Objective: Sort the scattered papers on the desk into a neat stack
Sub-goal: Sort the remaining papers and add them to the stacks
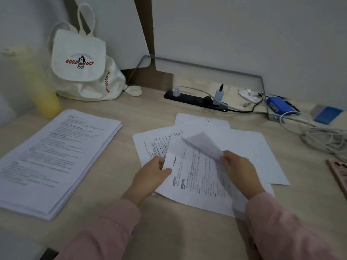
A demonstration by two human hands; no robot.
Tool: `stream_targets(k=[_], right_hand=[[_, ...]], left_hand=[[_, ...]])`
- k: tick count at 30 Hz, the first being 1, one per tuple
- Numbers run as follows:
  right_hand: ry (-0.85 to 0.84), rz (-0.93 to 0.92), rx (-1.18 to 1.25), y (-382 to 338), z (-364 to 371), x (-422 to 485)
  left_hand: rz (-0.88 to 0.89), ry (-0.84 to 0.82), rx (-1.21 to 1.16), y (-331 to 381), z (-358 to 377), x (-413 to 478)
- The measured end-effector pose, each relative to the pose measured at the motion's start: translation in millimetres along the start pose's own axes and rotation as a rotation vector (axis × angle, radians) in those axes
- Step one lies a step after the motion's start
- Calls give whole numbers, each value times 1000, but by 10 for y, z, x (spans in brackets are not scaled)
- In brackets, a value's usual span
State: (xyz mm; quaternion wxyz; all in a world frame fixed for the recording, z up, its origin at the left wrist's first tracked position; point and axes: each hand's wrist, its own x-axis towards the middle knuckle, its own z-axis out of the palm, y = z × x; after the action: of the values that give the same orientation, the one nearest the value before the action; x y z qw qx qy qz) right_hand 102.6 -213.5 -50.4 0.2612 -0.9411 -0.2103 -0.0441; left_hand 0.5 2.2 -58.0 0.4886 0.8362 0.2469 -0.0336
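Observation:
A thick stack of printed papers (54, 158) lies on the left of the wooden desk (150, 109). Several loose printed sheets (249, 147) overlap in a fan at the centre. My left hand (152, 175) pinches the left edge of the top printed sheet (195, 177). My right hand (240, 171) grips the same sheet at its right side, where a corner is curled up and blurred. Both sleeves are pink.
A white drawstring backpack (82, 62) and a yellow bottle (43, 91) stand at the back left. A black power strip (193, 100) with plugs, a blue box (279, 107), cables (323, 137) and a metal frame (202, 66) line the back. A pink object (339, 171) sits at the right edge.

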Motion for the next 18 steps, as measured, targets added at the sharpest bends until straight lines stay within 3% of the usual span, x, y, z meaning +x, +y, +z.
stream_targets(k=[2,7,14,18], right_hand=[[3,168,345,-26,-187,31],[-43,333,935,-136,-636,17],[-318,392,1336,-279,-909,144],[-354,444,1465,-277,-928,245]], left_hand=[[48,13,-9,-10,-4,-4],[95,151,-132,-15,-194,-62],[136,285,-246,-34,-537,-157],[115,318,-225,-39,-709,-162]])
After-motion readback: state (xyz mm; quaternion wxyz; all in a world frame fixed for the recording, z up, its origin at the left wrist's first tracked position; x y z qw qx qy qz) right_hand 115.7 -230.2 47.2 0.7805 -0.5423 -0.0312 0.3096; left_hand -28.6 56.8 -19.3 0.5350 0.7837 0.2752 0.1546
